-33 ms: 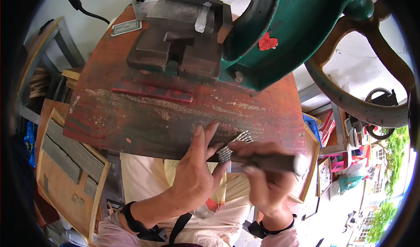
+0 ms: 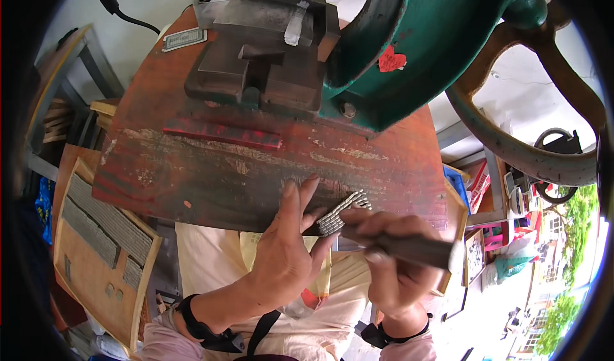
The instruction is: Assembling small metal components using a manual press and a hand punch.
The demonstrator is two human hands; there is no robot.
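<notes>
- Right hand [image 2: 391, 290], frame centre-right: fingers curled closed around a dark bar [image 2: 416, 249], its blunt end pointing right.
- Left hand [image 2: 281, 255], frame centre: two fingers extended upward, the others against the lower-left end of a ribbed silvery block [image 2: 332, 220]; whether they pinch it, I cannot tell.
- The block lies between the hands, long axis slanting lower left to upper right; both hands are close, the bar's inner end just beside it.
- Beneath: a worn reddish bench [image 2: 147, 188], near its lower edge.
- Beyond: green cast machine [image 2: 441, 54], upper right; wooden tray [image 2: 89, 297], lower left.
</notes>
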